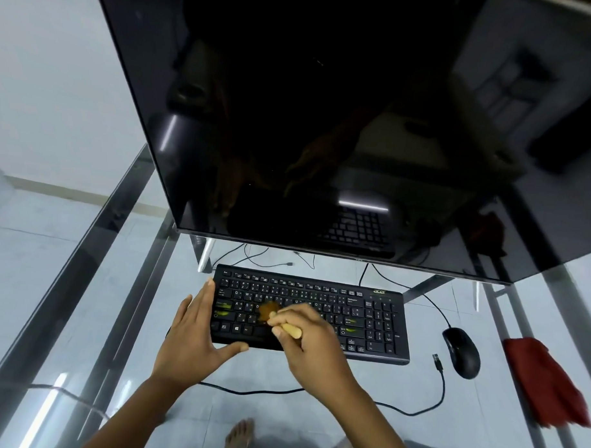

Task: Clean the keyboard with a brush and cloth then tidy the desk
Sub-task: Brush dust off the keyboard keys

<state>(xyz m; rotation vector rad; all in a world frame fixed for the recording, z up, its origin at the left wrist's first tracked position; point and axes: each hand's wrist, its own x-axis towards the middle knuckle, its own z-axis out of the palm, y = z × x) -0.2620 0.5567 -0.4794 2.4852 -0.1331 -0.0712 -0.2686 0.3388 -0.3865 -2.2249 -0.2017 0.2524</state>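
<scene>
A black keyboard (351,313) lies flat on the glass desk (123,318), in front of the monitor. My right hand (313,345) is closed around the pale wooden handle of a small brush (285,327); its brown bristles rest, blurred, on the keys left of the keyboard's middle. My left hand (196,334) clasps the keyboard's left end, fingers along the side edge and thumb against the front edge. A red cloth (543,376) lies crumpled at the desk's right edge, well apart from both hands.
A large dark monitor (324,124) on metal legs towers just behind the keyboard. A black mouse (462,352) sits right of the keyboard. A black cable with a loose USB plug (436,359) loops across the desk's front. A bare foot shows through the glass below.
</scene>
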